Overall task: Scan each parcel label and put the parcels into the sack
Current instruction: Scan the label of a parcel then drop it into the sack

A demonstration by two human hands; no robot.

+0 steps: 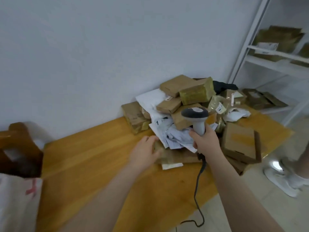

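Observation:
A heap of brown cardboard parcels (187, 91) and white plastic mailers (173, 134) lies at the far right of a yellow wooden table (93, 158). My right hand (204, 140) grips the handle of a grey barcode scanner (195, 114), head up, over the heap. My left hand (145, 150) rests with fingers on the left end of a flat brown parcel (177, 157) at the bottom front of the heap. A white sack (18, 201) with red marking stands at the lower left, its mouth partly seen.
A dark wooden chair (20, 148) stands beside the sack. The scanner's black cable (199, 190) hangs over the table's front edge. White metal shelving (274, 61) at the right holds more parcels. Another person's white shoe (282, 180) is on the floor at right.

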